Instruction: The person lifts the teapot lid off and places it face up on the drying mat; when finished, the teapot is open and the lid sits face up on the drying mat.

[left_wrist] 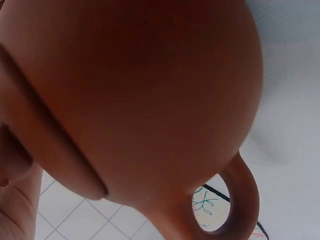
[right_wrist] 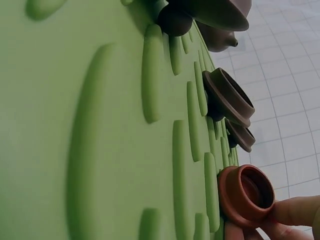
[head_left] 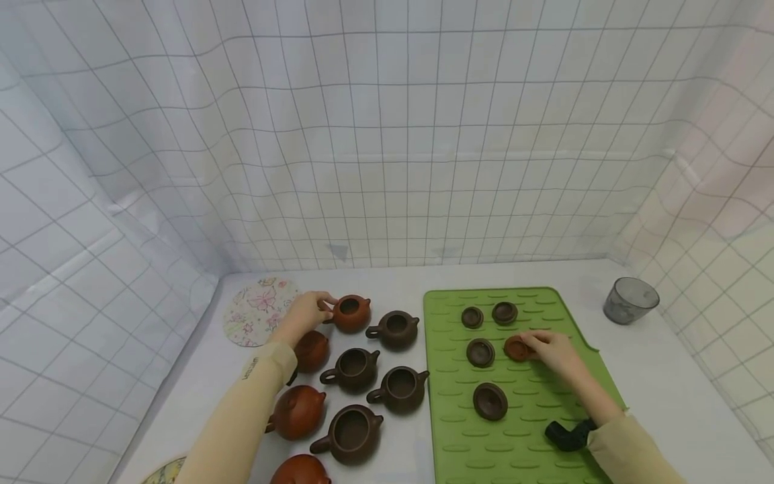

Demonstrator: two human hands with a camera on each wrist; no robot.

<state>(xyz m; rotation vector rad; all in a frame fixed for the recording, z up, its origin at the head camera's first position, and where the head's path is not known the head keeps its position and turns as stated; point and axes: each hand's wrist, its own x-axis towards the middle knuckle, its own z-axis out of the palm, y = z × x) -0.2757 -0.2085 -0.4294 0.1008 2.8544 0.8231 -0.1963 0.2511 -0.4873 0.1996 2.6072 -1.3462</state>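
Note:
At the back of the table in the head view, my left hand [head_left: 310,314] pinches the handle of a small reddish-brown teapot [head_left: 352,313] that has no lid on. In the left wrist view a lidded reddish teapot [left_wrist: 165,115] fills the foreground, and part of the left hand [left_wrist: 17,205] shows at the left edge. My right hand [head_left: 553,353] pinches a reddish teapot lid [head_left: 517,348] lying upside down on the green mat [head_left: 453,430]. The right wrist view shows the lid [right_wrist: 247,192] with fingers [right_wrist: 295,212] on its rim.
Several dark brown lids [head_left: 490,401] lie upside down on the mat. Lidless dark teapots [head_left: 353,434] and lidded reddish ones [head_left: 299,411] stand in columns to its left. A grey glass [head_left: 631,300] stands at the right; a patterned round mat [head_left: 250,312] lies at the back left.

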